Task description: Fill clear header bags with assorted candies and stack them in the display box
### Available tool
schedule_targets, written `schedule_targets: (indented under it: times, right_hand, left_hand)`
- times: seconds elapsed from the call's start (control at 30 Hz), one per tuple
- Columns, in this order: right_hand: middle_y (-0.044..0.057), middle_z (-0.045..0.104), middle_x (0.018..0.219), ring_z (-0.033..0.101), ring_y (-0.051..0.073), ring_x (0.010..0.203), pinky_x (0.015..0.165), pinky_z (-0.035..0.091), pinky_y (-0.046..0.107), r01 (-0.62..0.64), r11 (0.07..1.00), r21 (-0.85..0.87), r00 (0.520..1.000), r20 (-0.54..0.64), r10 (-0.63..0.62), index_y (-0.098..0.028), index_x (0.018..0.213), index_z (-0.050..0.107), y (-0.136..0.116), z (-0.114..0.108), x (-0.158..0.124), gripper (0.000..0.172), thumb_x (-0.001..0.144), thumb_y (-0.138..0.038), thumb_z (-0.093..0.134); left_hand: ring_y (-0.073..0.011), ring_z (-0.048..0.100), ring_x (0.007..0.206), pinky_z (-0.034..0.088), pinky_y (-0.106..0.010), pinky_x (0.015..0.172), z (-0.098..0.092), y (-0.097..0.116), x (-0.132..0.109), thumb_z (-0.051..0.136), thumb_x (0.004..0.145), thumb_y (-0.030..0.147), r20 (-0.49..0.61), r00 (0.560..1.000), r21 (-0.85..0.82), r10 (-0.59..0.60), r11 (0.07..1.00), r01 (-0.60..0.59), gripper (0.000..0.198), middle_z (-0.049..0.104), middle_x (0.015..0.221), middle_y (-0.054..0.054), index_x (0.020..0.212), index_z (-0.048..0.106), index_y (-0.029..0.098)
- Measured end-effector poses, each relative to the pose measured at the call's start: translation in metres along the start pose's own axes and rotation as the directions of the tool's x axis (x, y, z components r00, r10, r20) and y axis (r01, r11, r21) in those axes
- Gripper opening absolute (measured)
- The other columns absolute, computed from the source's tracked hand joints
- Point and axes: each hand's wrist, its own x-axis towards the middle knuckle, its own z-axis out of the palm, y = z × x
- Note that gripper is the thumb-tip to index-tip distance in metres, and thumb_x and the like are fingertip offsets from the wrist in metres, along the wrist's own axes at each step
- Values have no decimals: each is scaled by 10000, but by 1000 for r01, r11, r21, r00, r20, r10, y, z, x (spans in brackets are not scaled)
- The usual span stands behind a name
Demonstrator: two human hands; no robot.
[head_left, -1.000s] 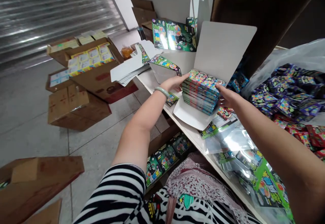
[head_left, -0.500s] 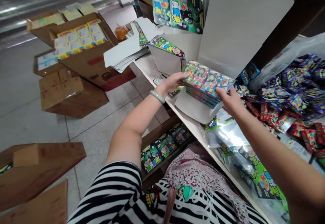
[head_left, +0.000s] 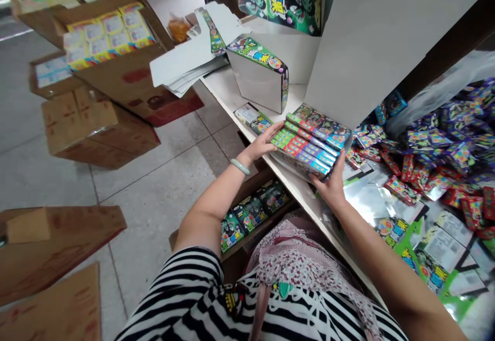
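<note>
At the white counter (head_left: 228, 93), beside a printed carton (head_left: 259, 75), a stack of colourful packets (head_left: 311, 142) sits gripped at the counter's edge: the left hand (head_left: 257, 145) presses spread fingers (head_left: 276, 133) on one end, the right hand (head_left: 328, 189) spread fingers (head_left: 335, 172) on the other.

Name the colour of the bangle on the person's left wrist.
The bangle is pale green, and it shows best in the head view.
</note>
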Motion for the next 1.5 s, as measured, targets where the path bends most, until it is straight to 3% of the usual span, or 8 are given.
schedule_targets:
  times: [0.13,0.27,0.6,0.83,0.97,1.17,1.33,1.5]
  right_hand:
    - [139,-86,1686,1,361,1570,1240,140,609,-21,1000,17,1000,-10,21,-239,1560,-255,-4,-1,-5,1184,821,-396,657]
    - [88,-135,1691,-55,347,1572,1250,105,606,-15,1000,6,1000,-8,15,-313,1560,-246,-17,-3,-8,1081,898,-442,599]
    - [40,-31,1706,-23,273,1582,1250,81,598,-198,966,164,975,-73,212,-340,1594,-125,-30,11,7,808,982,-474,384]
    - [75,0,1702,159,282,1562,1184,335,539,-285,885,369,955,29,296,-369,1589,-63,-22,-16,-15,981,870,-557,577]
    - [86,52,1685,299,299,1501,1094,469,484,-315,862,397,946,58,319,-372,1589,73,-25,-23,-26,983,806,-525,647]
    - [51,129,1678,342,299,1478,1073,494,498,-315,855,411,942,24,335,-395,1588,88,-23,-20,-7,913,826,-467,588]
    - [86,137,1656,343,318,1463,1009,540,483,-381,853,355,923,96,373,-360,1595,118,-17,-23,-9,921,811,-477,586]
    - [133,411,1400,627,230,1007,809,593,405,-465,800,379,880,100,464,-333,1544,206,-27,-31,-12,959,730,-470,693]
  left_hand:
    - [-270,263,1545,236,-456,1267,6,-3,0,666,763,562,-32,997,-41,66,997,-67,912,297,1655,-94,1556,310,284]
    - [-275,333,1516,300,-500,1231,17,2,-4,520,890,633,-147,989,-96,3,995,-17,765,361,1623,-121,1538,348,265]
    - [-277,378,1485,267,-463,1248,16,9,-2,598,871,608,-151,988,74,-33,996,45,741,414,1587,-121,1490,414,245]
    - [-287,452,1420,368,-485,1176,13,10,-4,564,915,584,-208,978,297,14,954,49,687,444,1536,-153,1494,387,258]
    - [-275,420,1453,354,-481,1193,20,1,-12,520,919,649,-242,970,225,21,974,35,743,384,1582,-145,1532,266,313]
    - [-254,328,1517,314,-456,1226,24,-6,-6,367,937,728,-290,952,261,97,965,-19,754,290,1641,-87,1561,125,380]
    - [-247,304,1528,304,-466,1228,22,-4,-1,359,949,710,-300,950,307,82,952,15,731,289,1642,-65,1565,115,401]
    - [-251,286,1533,296,-464,1227,19,-14,-3,420,938,691,-275,961,271,29,961,49,736,261,1653,-68,1555,154,392]
